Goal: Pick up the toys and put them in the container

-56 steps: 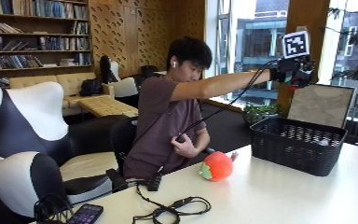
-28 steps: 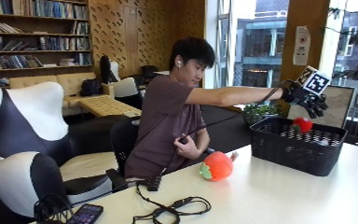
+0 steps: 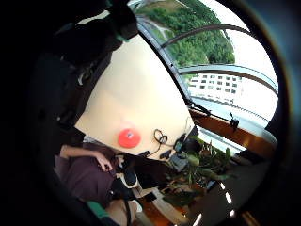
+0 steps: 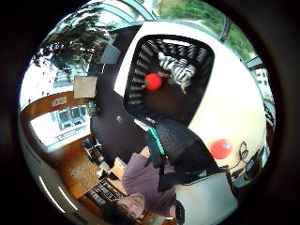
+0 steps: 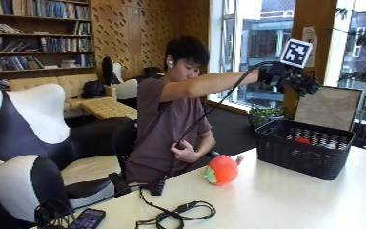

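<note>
Gloved right hand (image 5: pixel 300 82) raised above the black basket (image 5: pixel 303 152), fingers loosely spread downward, holding nothing. Basket holds a small red ball-like toy (image 4: pixel 153 81) and a striped plush, zebra-like (image 4: pixel 178 70), lying side by side on the basket floor. One toy left out: orange-red round plush (image 5: pixel 222 170) on the white table (image 5: pixel 284 205), near the person's side, apart from the basket. It looks soft and light, likely squashes under the fingers; best taken around its middle from above. Black cable (image 5: pixel 177 213) lies nearby.

Black basket (image 4: pixel 136 70) on white table (image 4: pixel 225 108) — inside, red toy (image 4: pixel 153 81) beside striped toy (image 4: pixel 180 70).
</note>
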